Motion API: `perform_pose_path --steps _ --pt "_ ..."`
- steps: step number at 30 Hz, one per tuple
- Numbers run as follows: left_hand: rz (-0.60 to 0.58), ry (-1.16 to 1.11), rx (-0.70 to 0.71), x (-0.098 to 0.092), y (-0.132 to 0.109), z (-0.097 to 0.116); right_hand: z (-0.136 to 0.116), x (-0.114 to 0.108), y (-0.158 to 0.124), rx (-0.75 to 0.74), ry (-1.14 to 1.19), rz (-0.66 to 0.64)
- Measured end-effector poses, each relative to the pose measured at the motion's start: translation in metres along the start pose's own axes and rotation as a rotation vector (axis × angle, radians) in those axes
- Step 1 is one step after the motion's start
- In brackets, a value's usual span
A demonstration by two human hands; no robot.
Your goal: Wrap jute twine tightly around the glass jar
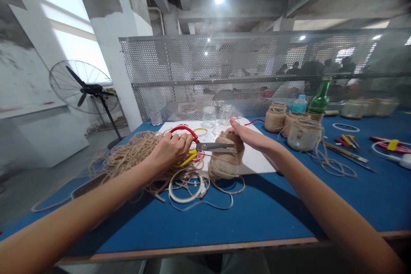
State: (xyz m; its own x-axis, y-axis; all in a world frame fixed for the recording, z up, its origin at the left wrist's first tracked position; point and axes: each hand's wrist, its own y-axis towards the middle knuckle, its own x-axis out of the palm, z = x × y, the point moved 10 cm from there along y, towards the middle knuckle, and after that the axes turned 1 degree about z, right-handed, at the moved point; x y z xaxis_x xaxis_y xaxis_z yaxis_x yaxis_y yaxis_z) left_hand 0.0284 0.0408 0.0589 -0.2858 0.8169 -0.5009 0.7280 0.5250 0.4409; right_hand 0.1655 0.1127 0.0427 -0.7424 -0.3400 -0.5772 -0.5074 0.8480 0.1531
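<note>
Currently, a pair of red- and yellow-handled scissors (192,145) is held in the left hand (171,149), with the fingers closed through the handle loops, and the steel blades are laid across the top of a twine-wrapped jar (226,156). The jar stands on a white board (257,160), its upper part partly hidden by the right hand (247,135). That hand is curved over the jar and has hold of it, with the thumb raised and the fingers passing behind the wrapping. The blade tips reach close to the right hand. Whether a strand lies between the blades cannot be told, and how far they are parted is unclear.

A loose heap of jute twine (131,156) is spread to the left of the board, and a white coiled cord (185,188) lies in front of it on the blue workbench (272,218). Clear glass jars (209,116) stand behind the board. More twine-wound jars (275,118) are grouped to the right, near a green glass bottle (319,96) and a water bottle (300,104). Small hand tools (348,140) lie further right. A pedestal fan (81,87) stands beyond the bench on the left, and a perforated metal screen (192,72) runs along the far side.
</note>
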Motion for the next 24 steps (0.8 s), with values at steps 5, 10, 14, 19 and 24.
perform_pose_path --steps 5,10,14,19,24 --pt "0.038 0.083 0.015 -0.004 0.0 0.0005 -0.0003 -0.0014 0.0008 -0.024 0.008 0.008" --pt "0.05 0.084 0.038 -0.007 0.0004 0.0026 0.0027 -0.002 0.0011 -0.002 0.017 0.016" --pt "0.052 0.084 0.031 -0.0073 0.0008 0.0015 0.0027 -0.002 0.0012 -0.007 0.006 0.017" --pt "0.021 0.071 0.057 -0.0018 -0.0002 0.0026 0.0038 -0.0012 0.0022 -0.013 0.012 0.006" --pt "0.015 0.061 0.055 -0.0016 -0.0013 0.0018 0.0057 -0.0016 0.0032 -0.016 0.031 0.007"
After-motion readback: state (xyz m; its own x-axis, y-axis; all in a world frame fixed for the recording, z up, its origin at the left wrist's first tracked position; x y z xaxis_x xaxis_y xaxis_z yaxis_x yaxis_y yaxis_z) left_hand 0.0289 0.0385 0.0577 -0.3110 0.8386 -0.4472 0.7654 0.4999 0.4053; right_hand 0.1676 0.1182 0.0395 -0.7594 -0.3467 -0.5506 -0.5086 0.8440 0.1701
